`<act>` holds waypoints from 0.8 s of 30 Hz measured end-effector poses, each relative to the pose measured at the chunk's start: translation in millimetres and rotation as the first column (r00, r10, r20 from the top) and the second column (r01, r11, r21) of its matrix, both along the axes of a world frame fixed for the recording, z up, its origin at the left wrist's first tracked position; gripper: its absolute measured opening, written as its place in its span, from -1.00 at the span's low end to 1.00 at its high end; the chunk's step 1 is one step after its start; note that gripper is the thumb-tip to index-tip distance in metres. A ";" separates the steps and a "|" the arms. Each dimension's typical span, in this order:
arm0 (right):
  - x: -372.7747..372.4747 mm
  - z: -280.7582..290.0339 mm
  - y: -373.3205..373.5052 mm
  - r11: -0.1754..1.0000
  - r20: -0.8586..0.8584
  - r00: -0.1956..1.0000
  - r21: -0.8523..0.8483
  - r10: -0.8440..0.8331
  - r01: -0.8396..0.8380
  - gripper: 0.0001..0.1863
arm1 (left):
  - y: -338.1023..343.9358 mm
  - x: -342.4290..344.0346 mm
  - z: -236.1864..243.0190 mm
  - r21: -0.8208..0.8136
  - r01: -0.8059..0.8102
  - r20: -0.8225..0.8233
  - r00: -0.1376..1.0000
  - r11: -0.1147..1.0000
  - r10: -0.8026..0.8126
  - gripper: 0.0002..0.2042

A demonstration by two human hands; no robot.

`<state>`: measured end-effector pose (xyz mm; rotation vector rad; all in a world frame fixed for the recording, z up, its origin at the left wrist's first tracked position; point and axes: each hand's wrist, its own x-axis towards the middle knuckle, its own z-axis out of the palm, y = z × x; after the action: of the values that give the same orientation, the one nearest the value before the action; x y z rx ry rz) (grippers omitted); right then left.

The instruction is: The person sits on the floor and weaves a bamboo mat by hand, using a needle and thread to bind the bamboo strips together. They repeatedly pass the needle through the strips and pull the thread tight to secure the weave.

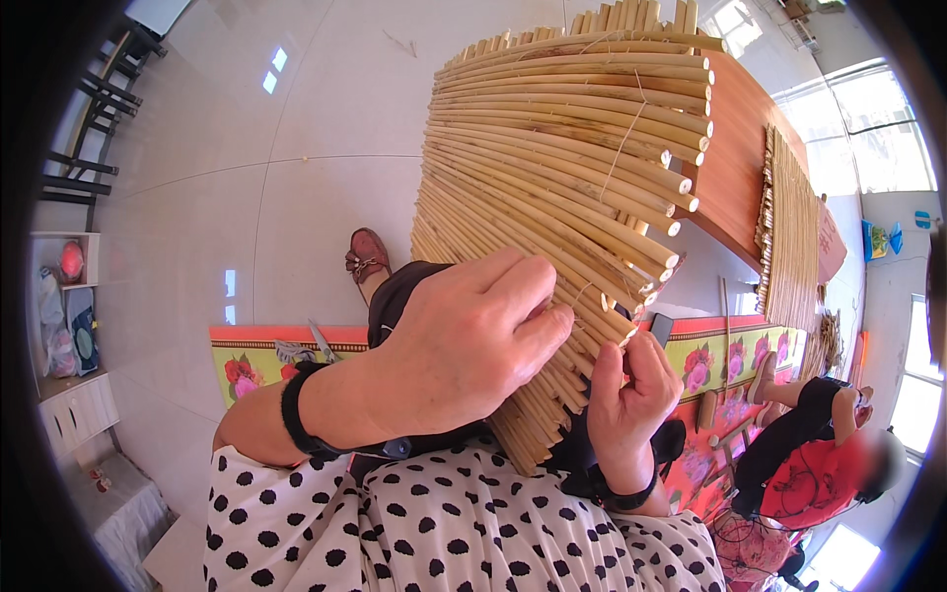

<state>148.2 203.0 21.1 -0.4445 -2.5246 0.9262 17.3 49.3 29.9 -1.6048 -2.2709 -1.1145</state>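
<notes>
A mat of yellowish reed sticks (pixel 533 148), bound with thin pale string (pixel 621 148), slants across my lap and reaches up past the edge of a brown table. My left hand (pixel 473 335) is closed over the mat's near part, thumb against bent fingers. What it pinches is hidden, though a loop of string shows beside its fingertips. At the mat's right edge, the thumb and fingers of my right hand (pixel 636 395) close around the cut end of a reed stick. The stick ends there are uneven.
Another reed mat (pixel 789 222) lies on the brown table (pixel 735 148). Scissors (pixel 321 340) rest on the flowered floor mat (pixel 247 370) at left. A seated person in red (pixel 819 479) is at right, near a wooden mallet (pixel 707 408). Shelves (pixel 74 306) stand at far left.
</notes>
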 end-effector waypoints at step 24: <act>0.8 -4.2 0.5 0.999 -0.007 1.000 0.052 0.008 -0.008 -0.77 | 1.6 3.1 8.2 -0.051 0.011 -0.023 1.000 0.999 -0.013 -0.76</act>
<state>149.0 203.5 16.9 -0.4146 -2.5392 0.8616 20.4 50.9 38.2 -1.6431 -2.2954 -1.0436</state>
